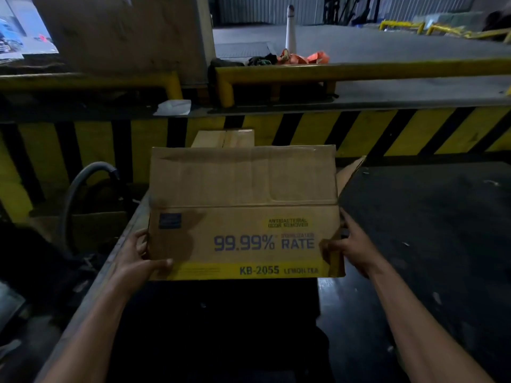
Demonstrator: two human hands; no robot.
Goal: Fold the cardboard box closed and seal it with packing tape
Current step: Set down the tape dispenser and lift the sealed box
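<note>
A brown cardboard box (243, 217) with blue print and a yellow band along its bottom stands in front of me on a dark table (428, 230). Its near top flap stands upright, and a side flap (351, 172) sticks out at the right. My left hand (141, 258) grips the box's lower left edge, thumb on the printed face. My right hand (348, 250) holds the lower right edge, fingers spread along the side. No packing tape is in view.
A second cardboard box (224, 138) sits just behind the first. A black-and-yellow striped barrier (359, 131) runs across behind the table, with yellow rails (331, 70) above. A grey hose (83, 183) curves up at the left. Orange items (304, 58) lie on the raised floor.
</note>
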